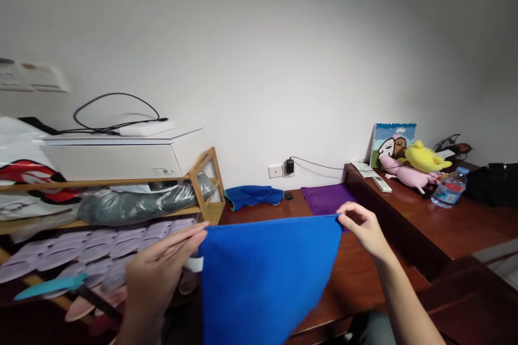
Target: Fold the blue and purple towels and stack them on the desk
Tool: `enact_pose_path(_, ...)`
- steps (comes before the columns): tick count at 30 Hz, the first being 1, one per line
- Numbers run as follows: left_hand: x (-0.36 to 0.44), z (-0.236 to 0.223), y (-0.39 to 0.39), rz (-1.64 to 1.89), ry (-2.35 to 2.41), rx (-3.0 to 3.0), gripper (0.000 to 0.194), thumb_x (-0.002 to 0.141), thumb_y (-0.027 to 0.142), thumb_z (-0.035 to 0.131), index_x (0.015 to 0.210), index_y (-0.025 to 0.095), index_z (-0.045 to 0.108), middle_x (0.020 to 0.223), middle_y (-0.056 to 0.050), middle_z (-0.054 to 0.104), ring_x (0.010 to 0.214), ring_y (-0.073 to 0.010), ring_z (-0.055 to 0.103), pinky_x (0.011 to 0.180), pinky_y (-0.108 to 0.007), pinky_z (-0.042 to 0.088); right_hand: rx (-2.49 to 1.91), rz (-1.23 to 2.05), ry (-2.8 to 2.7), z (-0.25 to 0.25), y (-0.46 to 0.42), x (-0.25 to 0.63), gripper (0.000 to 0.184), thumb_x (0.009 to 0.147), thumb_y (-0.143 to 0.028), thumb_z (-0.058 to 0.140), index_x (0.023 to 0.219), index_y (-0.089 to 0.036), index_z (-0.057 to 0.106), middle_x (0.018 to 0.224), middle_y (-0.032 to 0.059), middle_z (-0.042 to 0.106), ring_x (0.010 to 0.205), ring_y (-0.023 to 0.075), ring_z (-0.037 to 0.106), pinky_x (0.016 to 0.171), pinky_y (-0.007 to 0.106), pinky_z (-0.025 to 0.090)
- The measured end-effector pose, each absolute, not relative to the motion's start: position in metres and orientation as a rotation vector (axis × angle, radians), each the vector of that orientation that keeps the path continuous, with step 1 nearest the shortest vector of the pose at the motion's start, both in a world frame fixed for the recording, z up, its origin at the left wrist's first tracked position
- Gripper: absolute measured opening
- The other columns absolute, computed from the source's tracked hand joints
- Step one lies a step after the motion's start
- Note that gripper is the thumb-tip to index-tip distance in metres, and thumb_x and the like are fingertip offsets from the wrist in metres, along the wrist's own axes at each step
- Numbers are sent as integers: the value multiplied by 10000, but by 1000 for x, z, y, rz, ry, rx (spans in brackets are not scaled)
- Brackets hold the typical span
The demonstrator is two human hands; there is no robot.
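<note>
A bright blue cloth hangs stretched between my two hands, its top edge nearly level and its lower part running out of view. My left hand pinches the top left corner, and a small white tag sticks out beside it. At the top right corner, my right hand grips the edge between thumb and fingers. Behind the cloth, a folded purple cloth lies on the brown table, partly hidden. A crumpled blue cloth with a green edge rests against the wall.
Left stands a wooden rack with a white box, a plastic-wrapped bundle and several slippers. On the raised right surface are a water bottle, plush toys, a remote and a picture. A charger is plugged into the wall.
</note>
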State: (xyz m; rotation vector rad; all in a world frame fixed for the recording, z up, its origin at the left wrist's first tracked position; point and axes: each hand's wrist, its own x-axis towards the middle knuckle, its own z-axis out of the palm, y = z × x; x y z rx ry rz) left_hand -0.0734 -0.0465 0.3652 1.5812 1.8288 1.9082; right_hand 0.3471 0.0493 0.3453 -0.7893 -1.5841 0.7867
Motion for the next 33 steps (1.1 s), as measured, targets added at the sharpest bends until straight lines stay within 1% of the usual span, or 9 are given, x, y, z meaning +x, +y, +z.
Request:
enact_pose_path(3,-83,319,24,1770,1726,1432,413,795,566,794,1012,216,832,1049,-84,860,963,-284,818,879,-395,691,-902,864,-1556,296,99,331,377,896,-601,776,1001,-238,777,941,76,745,815,212,649,691,318,553)
enact_pose_path(7,-98,216,118,1533,1761,1464,516,814,639,672,992,173,801,1062,-132,853,1023,-286,809,936,-418,664,-1155,886,-1615,208,175,293,467,923,-639,665,1039,-197,761,979,98,777,862,237,703,766,345,578)
enact_pose_path(10,-100,146,166,1399,1862,1480,392,813,559,640,852,197,784,952,-134,858,936,-295,822,888,-430,671,-1452,785,-1685,149,217,263,424,970,-559,560,972,-181,752,1011,115,796,944,250,744,876,354,575)
enact_pose_path(13,-99,104,193,1307,1926,1531,263,827,434,607,818,230,773,918,-105,860,902,-278,824,874,-409,665,-1576,727,-1710,109,238,243,372,1001,-468,500,967,-201,757,1044,117,802,997,260,755,917,362,561)
enact_pose_path(18,-110,74,218,1199,2017,1690,285,883,322,534,953,225,792,1017,-101,856,942,-248,809,913,-379,639,-1745,593,-1731,79,254,234,302,1014,-348,489,1083,-223,755,1148,103,787,1104,257,717,972,359,500)
enact_pose_path(22,-112,66,221,1152,2067,1852,384,936,293,459,1088,188,796,1149,-152,825,1126,-303,754,1066,-470,571,-1845,478,-1780,76,263,234,285,1019,-341,523,1137,-212,748,1207,117,752,1155,277,670,1009,377,460)
enact_pose_path(27,-78,55,202,1052,1962,2149,444,991,294,415,1233,210,778,1352,-114,765,1338,-291,648,1221,-482,446,-1741,174,-1954,91,250,191,430,1079,-328,392,1353,-207,700,1395,157,669,1279,310,601,1088,429,438)
enact_pose_path(30,-60,43,192,829,1984,2373,492,1024,356,402,1381,212,708,1505,-120,668,1442,-306,572,1250,-522,410,-1484,250,-2143,87,227,140,515,1098,-329,318,1509,-221,609,1535,126,604,1420,275,528,1206,424,368)
enact_pose_path(33,-64,31,189,622,2122,2380,551,1029,425,406,1518,249,589,1615,-113,559,1524,-327,479,1275,-568,358,-1446,348,-2318,73,212,112,584,1101,-401,317,1635,-206,453,1670,103,458,1566,273,366,1295,473,246)
